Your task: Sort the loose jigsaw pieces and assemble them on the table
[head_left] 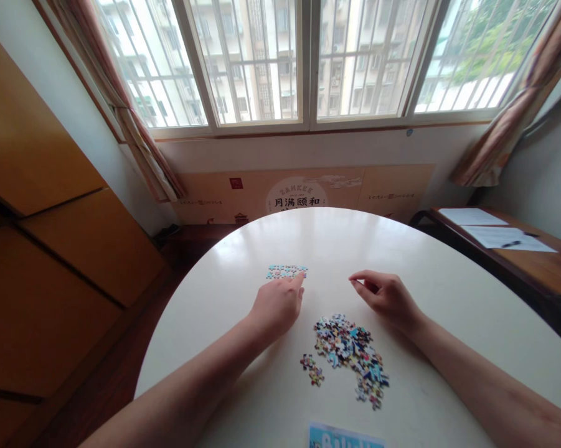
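Observation:
My left hand (276, 301) reaches over the white table with its index finger stretched out. The fingertip rests at the right end of a small joined strip of jigsaw puzzle (284, 272), mostly pale blue; the other fingers are partly curled. To the right, my right hand (390, 298) hovers just above or on the table, thumb and index finger brought together at the tips. Whether a piece sits in that pinch is too small to tell. Between my forearms lies a heap of loose jigsaw puzzle pieces (350, 348), with a few separate puzzle pieces (312, 369) left of it.
The round white table (205, 311) fills the foreground. At its near edge lies a blue printed sheet or box (345, 435), cut off by the frame. A wooden desk (555, 264) with papers (509, 239) and pens stands right. Wooden cabinets (51, 280) are left, windows ahead.

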Demonstrator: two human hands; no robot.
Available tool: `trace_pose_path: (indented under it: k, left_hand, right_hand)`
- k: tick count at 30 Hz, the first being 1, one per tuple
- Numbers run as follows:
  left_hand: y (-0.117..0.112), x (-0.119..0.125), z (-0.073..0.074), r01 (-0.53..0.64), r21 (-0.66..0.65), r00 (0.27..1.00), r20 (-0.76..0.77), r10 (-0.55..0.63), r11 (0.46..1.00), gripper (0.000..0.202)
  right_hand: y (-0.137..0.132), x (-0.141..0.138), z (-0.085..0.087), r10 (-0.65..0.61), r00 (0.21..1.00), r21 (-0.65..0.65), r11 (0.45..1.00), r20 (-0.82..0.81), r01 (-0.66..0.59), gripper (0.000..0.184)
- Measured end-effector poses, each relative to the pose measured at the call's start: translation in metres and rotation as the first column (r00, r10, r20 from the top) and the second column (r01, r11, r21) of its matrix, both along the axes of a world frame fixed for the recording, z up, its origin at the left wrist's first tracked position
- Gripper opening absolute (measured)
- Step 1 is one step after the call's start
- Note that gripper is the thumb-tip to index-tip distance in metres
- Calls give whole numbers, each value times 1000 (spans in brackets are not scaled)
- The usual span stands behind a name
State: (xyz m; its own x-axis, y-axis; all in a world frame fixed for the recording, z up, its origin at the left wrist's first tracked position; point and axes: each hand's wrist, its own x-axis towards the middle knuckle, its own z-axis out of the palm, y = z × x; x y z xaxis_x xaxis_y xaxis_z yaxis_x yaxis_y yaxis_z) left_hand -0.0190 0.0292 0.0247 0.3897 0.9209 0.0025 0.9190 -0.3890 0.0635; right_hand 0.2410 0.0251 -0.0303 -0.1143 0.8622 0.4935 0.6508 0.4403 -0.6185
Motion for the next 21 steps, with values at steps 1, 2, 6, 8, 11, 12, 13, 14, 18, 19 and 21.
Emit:
trace_pose_path:
  k: [1,2,6,8,11,12,13,14,18,19,21]
  left_hand:
    - [0,2,-1,-3,-10,1000,-11,3,1000,51]
    - [0,4,-3,-7,-21,1000,-22,7,1000,51]
    - [4,9,-11,-18,-10,999,-45,18,1000,53]
    - [6,10,-14,-22,4,999,-50,22,1000,53]
    - [6,11,-15,-17,3,998,-58,17,1000,51]
    - [5,11,-15,-16,3,998,-60,16,1000,50]
    - [5,12,-15,-16,6,998,-62,17,1000,50]
    - [5,12,-15,-16,10,998,-64,17,1000,50]
    - [5,12,-16,-9,24,998,-62,10,1000,49]
    - [5,12,-16,-7,26,998,-62,9,1000,49]
    - [4,12,-16,-14,31,998,-66,16,999,47]
  right_hand:
    - [0,0,0,1,1000,-1,1000,-2,-1,25]
    - [0,0,1,2,1000,-2,1000,-4,-2,24]
    - [0,-1,3,3,1000,-1,1000,-7,-3,24]
    - [0,-1,3,6,1000,-5,1000,-7,-6,25]
    - [0,-2,3,10,1000,-6,1000,-2,-10,25]
    - [0,-2,3,11,1000,-5,1000,0,-11,25]
    - [0,-2,3,10,1000,-3,1000,1,-10,25]
    - [0,-2,2,10,1000,-3,1000,2,-10,24]
    - [0,-2,2,5,1000,-10,1000,2,-5,23]
    - [0,-2,2,4,1000,-12,1000,2,-4,23]
    - [1,-1,2,5,1000,-18,1000,4,-5,23]
